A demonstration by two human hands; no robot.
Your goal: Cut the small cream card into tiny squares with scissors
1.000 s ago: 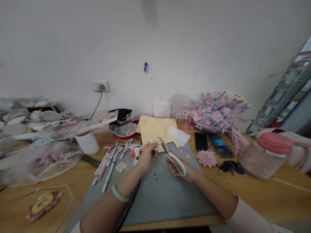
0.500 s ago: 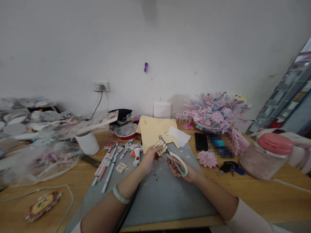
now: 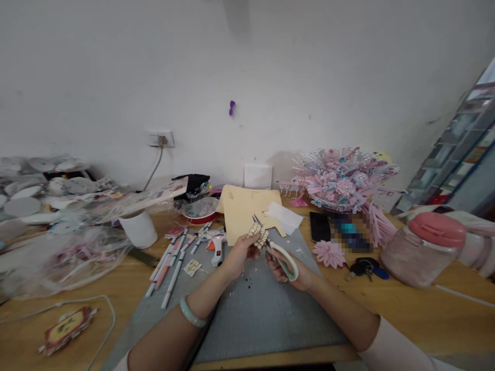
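Observation:
Over the grey cutting mat (image 3: 266, 319), my left hand (image 3: 240, 257) pinches a small cream piece of card with dark, brick-like outlines (image 3: 259, 234). My right hand (image 3: 284, 268) grips a pair of scissors with white and green handles (image 3: 286, 260). The scissor blades point away from me and lie at the patterned piece, one of them partly hidden by it. A second patterned scrap (image 3: 193, 267) lies on the mat, left of my left hand. Close by stands a white and orange hot glue gun (image 3: 218, 250).
Several markers (image 3: 174, 275) lie left of the hands. Yellow card sheets (image 3: 242, 208) and white paper (image 3: 286, 219) are behind them. To the right are a phone (image 3: 319, 226), keys (image 3: 365, 268), a pink headdress (image 3: 344, 178) and a pink-lidded jar (image 3: 423, 252). A white cup (image 3: 139, 229) stands left.
The patterned piece has turned slightly and shifted a little to the right against the scissor blades. Both hands stay in nearly the same place.

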